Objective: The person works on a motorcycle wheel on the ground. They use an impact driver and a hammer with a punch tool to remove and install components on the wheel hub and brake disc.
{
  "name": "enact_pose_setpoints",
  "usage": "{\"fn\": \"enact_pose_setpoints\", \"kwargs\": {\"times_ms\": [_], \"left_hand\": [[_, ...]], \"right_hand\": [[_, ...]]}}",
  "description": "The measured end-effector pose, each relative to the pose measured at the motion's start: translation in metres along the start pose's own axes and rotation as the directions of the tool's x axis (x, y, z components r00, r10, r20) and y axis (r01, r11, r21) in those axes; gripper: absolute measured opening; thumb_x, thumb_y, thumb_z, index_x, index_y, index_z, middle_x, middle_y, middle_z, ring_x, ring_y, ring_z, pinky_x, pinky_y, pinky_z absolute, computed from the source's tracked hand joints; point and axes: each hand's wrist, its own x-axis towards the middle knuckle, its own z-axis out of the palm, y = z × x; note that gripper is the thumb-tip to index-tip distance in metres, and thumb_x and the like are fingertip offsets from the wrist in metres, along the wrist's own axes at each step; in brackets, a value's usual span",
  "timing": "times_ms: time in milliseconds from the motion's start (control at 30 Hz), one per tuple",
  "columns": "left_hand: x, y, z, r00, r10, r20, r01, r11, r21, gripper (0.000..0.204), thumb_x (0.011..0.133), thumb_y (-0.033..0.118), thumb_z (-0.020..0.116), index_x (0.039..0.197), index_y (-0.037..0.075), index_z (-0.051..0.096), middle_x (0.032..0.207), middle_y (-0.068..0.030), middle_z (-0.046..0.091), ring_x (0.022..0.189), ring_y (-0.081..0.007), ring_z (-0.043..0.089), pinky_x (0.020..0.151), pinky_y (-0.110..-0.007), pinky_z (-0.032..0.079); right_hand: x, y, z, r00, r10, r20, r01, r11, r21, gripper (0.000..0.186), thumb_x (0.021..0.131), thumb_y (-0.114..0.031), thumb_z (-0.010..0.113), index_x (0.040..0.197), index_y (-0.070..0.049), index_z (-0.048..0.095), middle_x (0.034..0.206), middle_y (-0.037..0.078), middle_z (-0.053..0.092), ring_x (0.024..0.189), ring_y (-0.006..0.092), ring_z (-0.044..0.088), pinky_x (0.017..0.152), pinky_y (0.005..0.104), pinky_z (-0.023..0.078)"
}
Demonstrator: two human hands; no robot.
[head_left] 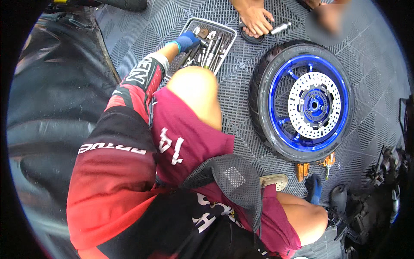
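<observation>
My left hand (187, 41), in a blue glove, reaches to the near-left side of a light-rimmed tool tray (233, 39). Its fingers are curled by a small silver metal piece (196, 31), and what they grip is partly hidden. Several sockets, extensions and wrenches (210, 55) lie heaped in the tray beside my hand. My right hand does not show clearly. Past my right knee there is a dark blue, glove-like shape (314, 187); I cannot tell whether it is a hand.
A motorcycle wheel (297, 149) with blue rim and perforated brake disc (297, 103) lies flat on grey floor tiles. Another person's hand (255, 20) rests on a black tool with a silver handle (281, 28). Orange tools (303, 171) lie below the wheel; black sheeting (56, 112) lies left.
</observation>
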Motion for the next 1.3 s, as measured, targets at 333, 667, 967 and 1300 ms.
{"fn": "enact_pose_setpoints", "kwargs": {"times_ms": [333,667,967,1300], "left_hand": [[-0.004,-0.024,0.042,0.996,0.059,-0.06,-0.071,0.973,-0.218,0.054,0.084,0.05,0.062,0.115,0.006,0.069,0.113,-0.0249,0.067,0.107,-0.0415,0.064,0.095,-0.046,0.049],[-0.008,-0.043,0.075,0.987,0.041,-0.156,-0.101,0.911,-0.399,0.049,0.089,0.045,0.06,0.119,0.006,0.064,0.115,-0.0232,0.066,0.107,-0.0413,0.063,0.092,-0.046,0.051],[-0.111,0.014,0.074,0.984,-0.115,-0.137,0.059,0.933,-0.354,0.062,0.08,0.055,0.068,0.118,0.007,0.06,0.12,-0.0191,0.066,0.11,-0.0376,0.063,0.096,-0.047,0.049],[-0.109,0.011,0.067,0.975,-0.153,-0.16,0.13,0.98,-0.15,0.063,0.071,0.051,0.075,0.113,0.006,0.065,0.111,-0.0196,0.069,0.104,-0.0352,0.067,0.091,-0.045,0.053]], "right_hand": [[-0.173,-0.028,-0.028,0.986,0.057,-0.156,-0.08,0.986,-0.146,0.033,0.094,-0.029,0.06,0.12,-0.008,0.062,0.097,0.01,0.068,0.085,0.0206,0.066,0.076,0.0317,0.053],[-0.271,-0.137,-0.043,0.965,-0.207,-0.163,0.148,0.937,-0.315,0.043,0.099,-0.031,0.056,0.135,-0.007,0.054,0.114,0.01,0.062,0.098,0.0209,0.063,0.091,0.034,0.051],[-0.289,-0.142,0.048,0.931,-0.363,0.044,0.355,0.867,-0.351,0.03,0.1,-0.02,0.055,0.123,0.0,0.057,0.11,0.009,0.061,0.099,0.0169,0.061,0.09,0.031,0.05],[-0.268,-0.146,0.123,0.86,-0.446,0.247,0.507,0.697,-0.508,0.028,0.099,-0.012,0.057,0.122,0.003,0.06,0.11,0.007,0.063,0.101,0.0139,0.056,0.092,0.0272,0.045]]}}
